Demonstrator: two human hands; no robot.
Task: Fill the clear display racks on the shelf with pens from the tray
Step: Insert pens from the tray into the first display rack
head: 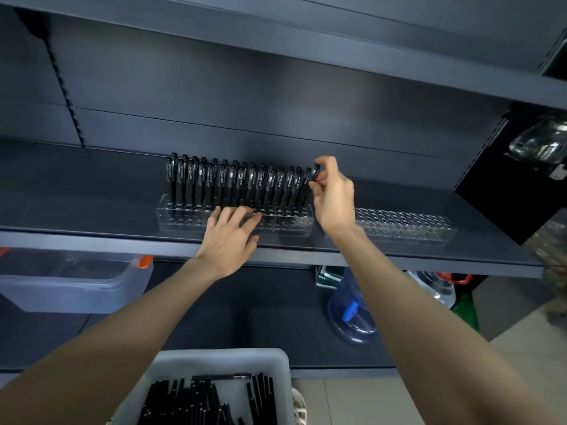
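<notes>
A clear rack (178, 220) stands on the dark shelf (92, 237) with several black pens (214, 182) upright in its back rows. My right hand (333, 197) pinches the top of a black pen (310, 187) at the rack's right end; the pen leans with its lower end at the rack. My left hand (228, 237) rests with straight fingers on the rack's front holes. A second clear rack (405, 227) with no pens in it lies to the right. The white tray (221, 360) at the bottom holds several black pens (196, 400).
A translucent storage box with an orange clasp (73, 280) sits under the shelf at left. A blue water jug (351, 311) and a clear bottle (435, 286) stand on the floor at right. A black panel (515, 185) closes off the shelf's right end.
</notes>
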